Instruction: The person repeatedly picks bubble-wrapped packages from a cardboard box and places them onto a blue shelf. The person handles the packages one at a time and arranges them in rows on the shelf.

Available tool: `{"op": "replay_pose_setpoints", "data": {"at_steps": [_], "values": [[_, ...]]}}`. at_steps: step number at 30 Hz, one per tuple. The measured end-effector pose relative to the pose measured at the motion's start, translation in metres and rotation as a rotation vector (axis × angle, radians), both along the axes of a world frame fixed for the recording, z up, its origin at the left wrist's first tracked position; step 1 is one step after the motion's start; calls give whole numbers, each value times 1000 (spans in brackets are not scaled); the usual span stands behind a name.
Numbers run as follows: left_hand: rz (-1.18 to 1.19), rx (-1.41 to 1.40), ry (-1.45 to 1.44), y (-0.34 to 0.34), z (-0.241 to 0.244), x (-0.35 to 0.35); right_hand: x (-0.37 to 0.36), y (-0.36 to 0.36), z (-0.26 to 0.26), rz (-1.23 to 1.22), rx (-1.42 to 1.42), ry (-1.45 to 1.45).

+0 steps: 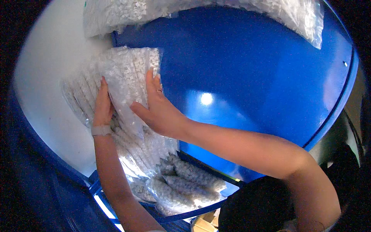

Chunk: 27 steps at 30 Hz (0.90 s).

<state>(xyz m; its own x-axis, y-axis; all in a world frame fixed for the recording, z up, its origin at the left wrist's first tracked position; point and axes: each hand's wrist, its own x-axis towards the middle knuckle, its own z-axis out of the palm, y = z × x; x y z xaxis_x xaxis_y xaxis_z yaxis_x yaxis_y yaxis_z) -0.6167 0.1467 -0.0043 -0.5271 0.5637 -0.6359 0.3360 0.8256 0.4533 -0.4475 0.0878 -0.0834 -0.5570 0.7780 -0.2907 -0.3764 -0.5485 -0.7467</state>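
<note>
A row of clear plastic bags [130, 78] filled with small white pieces stands in front of me, packed side by side. My left hand [103, 103], fingers straight and a pale band at the wrist, is wedged in among the bags. On the other side, my right hand [158, 108] lies flat against the right part of the row, thumb spread and a ring on one finger. A group of bags is held between my two palms. Below the hands, more filled bags [185, 179] lie in a lower, blue-edged space, partly hidden by my left forearm.
A glossy blue surface [246, 75] spreads to the right, with a small white piece [345, 63] near its rim. More filled bags [289, 20] line the far edge. A whitish surface [52, 87] is at the left. Cardboard [205, 224] shows below the blue bar [188, 214].
</note>
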Motion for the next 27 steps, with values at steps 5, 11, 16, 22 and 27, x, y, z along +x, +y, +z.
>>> {"op": "replay_pose_setpoints", "data": {"at_steps": [5,11,16,22,27], "values": [[-253,176,315,-13,10,40,15,-12,-16,-7,50,85],[-887,376,915,-54,-17,120,61,-35,-9,75,189,12],[-999,238,1121,-75,-41,68,156,-87,-1,177,261,41],[-1003,249,1030,-69,-80,75,256,-121,12,131,408,-46],[-1089,364,1232,-54,-58,70,379,-106,43,218,540,-332]]}}
